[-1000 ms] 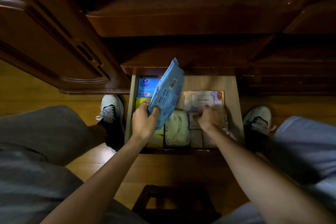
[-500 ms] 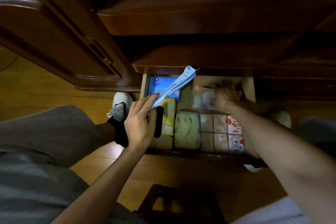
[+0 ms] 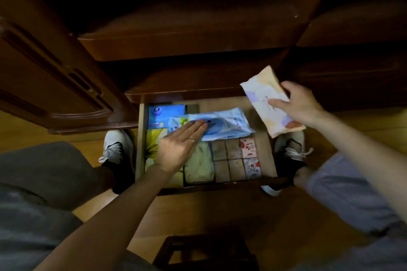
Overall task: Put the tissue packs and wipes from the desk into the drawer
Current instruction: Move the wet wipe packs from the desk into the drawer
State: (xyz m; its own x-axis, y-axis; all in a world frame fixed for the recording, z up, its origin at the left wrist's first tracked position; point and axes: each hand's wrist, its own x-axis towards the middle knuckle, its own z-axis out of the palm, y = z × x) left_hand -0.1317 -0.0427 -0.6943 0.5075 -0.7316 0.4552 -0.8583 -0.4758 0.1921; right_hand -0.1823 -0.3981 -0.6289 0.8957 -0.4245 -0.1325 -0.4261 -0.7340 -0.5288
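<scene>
Left hand (image 3: 179, 147) flat, fingers extended, pressing blue wipes pack (image 3: 217, 126) in drawer (image 3: 269, 156); right hand (image 3: 296, 103) raised, grasping pastel pack (image 3: 264, 103).

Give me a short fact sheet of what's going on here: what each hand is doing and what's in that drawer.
Setting: open wooden drawer under a dark desk, seen from above
Left hand: flat, palm down, pressing on the blue wipes pack
Blue wipes pack: lying flat across the back of the drawer
Right hand: holding a pastel wipes pack tilted above the drawer's right back corner
Front of drawer: small tissue packs in rows, a cream pack, a yellow pack
Back left: blue box
</scene>
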